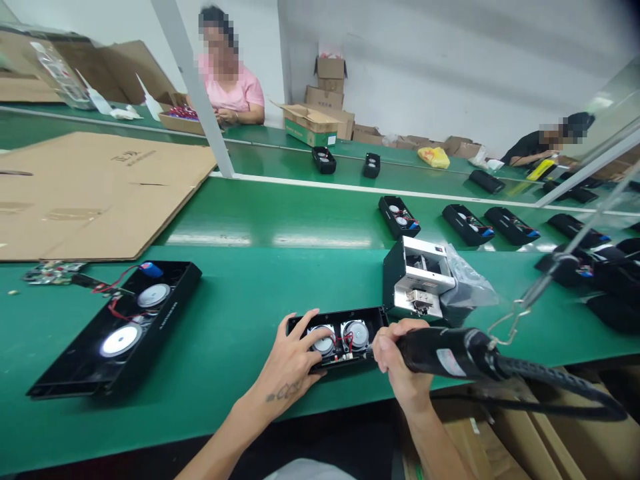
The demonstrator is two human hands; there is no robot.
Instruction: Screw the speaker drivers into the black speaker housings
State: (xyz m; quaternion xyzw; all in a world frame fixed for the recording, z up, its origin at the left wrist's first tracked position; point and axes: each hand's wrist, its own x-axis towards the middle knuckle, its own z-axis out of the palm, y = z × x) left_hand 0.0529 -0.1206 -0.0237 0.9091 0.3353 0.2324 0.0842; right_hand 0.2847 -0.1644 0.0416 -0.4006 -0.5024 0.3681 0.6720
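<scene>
A black speaker housing (335, 321) with two round silver speakers and red wires lies open side up on the green bench. My left hand (290, 360) grips its left end, fingers reaching over the left speaker and thumb along the front wall. In my right hand (406, 363) is a black electric screwdriver (445, 351), held nearly level with its front end at the housing's right end. The bit's tip is hidden by my fingers. Its cable trails right, and a hook hangs by its rear. Behind the housing stands a screw feeder (417, 280), partly covered by clear plastic.
Another speaker housing (170, 313) with a blue battery sits left, beside a circuit board (53, 272). A cardboard sheet (100, 193) lies behind it. Several housings rest on the line beyond. Metal posts (197, 87) rise from the bench. Two people sit across.
</scene>
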